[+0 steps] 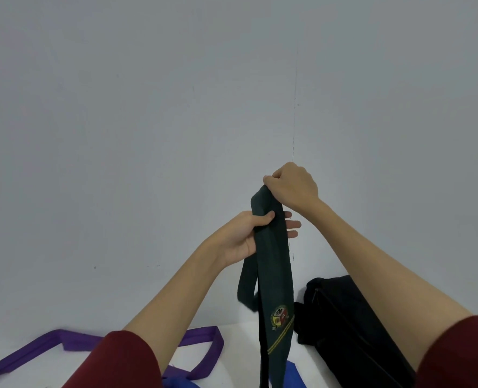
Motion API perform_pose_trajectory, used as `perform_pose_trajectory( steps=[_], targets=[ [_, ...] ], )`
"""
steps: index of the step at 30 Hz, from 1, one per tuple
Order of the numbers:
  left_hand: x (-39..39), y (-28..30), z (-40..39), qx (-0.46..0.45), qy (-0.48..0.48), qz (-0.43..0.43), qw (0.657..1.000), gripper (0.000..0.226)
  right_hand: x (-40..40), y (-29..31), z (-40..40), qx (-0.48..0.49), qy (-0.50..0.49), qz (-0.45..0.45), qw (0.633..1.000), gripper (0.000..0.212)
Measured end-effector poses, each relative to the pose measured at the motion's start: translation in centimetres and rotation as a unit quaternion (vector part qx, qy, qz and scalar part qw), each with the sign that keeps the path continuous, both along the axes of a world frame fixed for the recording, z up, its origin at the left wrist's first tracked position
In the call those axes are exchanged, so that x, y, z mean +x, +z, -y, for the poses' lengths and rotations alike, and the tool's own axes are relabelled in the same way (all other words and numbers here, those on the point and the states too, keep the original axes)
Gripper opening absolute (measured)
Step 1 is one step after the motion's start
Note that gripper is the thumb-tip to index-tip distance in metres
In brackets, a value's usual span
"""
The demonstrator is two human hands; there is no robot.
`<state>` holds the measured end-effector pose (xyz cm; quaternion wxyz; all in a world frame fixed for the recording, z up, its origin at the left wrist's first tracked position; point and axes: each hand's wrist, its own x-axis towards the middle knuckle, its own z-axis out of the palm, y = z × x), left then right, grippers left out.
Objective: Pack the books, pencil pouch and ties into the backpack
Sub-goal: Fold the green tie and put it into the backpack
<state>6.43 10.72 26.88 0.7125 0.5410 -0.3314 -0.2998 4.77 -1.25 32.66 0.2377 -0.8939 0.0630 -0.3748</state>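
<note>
Your right hand (293,189) grips the folded top of the green tie (274,275), holding it raised before the wall. Your left hand (249,233) pinches the tie just below, thumb in front, fingers behind. The tie hangs down, crest facing you. The black backpack (344,326) lies lower right; a purple tie (201,340) lies lower left.

Two bare forearms, no watch/rings/bracelets visible. Left hand (243,236) & right hand (293,189) ungloved, nails short & plain. Dark red (maroon) sleeves (120,359) pushed up approx. to elbows on both arms, plain fabric, no print/logo seen.
</note>
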Motion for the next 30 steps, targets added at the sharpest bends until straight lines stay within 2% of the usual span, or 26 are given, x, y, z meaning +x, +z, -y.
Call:
perform_pose_trajectory(
  steps=[4, 10, 13, 16, 19, 21, 23, 25, 27, 29, 30],
  targets=[
    [0.0, 0.1, 0.2, -0.036, 0.008, -0.032, 0.999, 0.027, 0.1, -0.4, 0.5, 0.01, 0.019, -0.006, 1.0, 0.054],
    [0.3, 0.8, -0.3, -0.08, 0.033, -0.056, 0.995, 0.032, -1.1, -3.0, 1.6, 0.146, 0.068, 0.021, 0.987, 0.069],
    [0.6, 1.2, -0.3, -0.126, 0.048, -0.095, 0.986, 0.03, -1.7, -4.6, 1.7, 0.25, 0.179, -0.086, 0.948, 0.072],
    [0.7, 1.3, -0.1, -0.149, 0.052, -0.121, 0.98, 0.032, -1.6, -6.3, 1.6, 0.282, 0.322, -0.178, 0.886, 0.057],
    [0.6, 1.3, -0.2, -0.154, 0.045, -0.122, 0.979, 0.032, -1.6, -7.2, 1.3, 0.336, 0.387, -0.165, 0.843, 0.039],
    [0.9, 1.3, -0.6, -0.152, 0.058, -0.114, 0.98, 0.032, -1.5, -7.5, 1.2, 0.361, 0.385, -0.159, 0.834, 0.031],
    [1.4, 1.0, -1.0, -0.145, 0.081, -0.103, 0.981, 0.032, -1.5, -7.7, 1.1, 0.353, 0.373, -0.166, 0.842, 0.024],
    [2.0, 0.5, -1.4, -0.122, 0.104, -0.088, 0.983, 0.032, -1.4, -8.0, 1.0, 0.339, 0.36, -0.166, 0.853, 0.023],
    [2.5, -0.1, -2.0, -0.058, 0.129, -0.046, 0.989, 0.033, -1.4, -7.9, 0.8, 0.336, 0.342, -0.155, 0.864, 0.023],
    [2.9, -0.7, -3.0, 0.067, 0.149, 0.049, 0.985, 0.047, -1.5, -7.6, 0.5, 0.332, 0.326, -0.141, 0.874, 0.023],
    [3.0, -0.9, -3.7, 0.149, 0.155, 0.113, 0.97, 0.057, -1.5, -7.4, 0.5, 0.326, 0.32, -0.137, 0.879, 0.023]
  ],
)
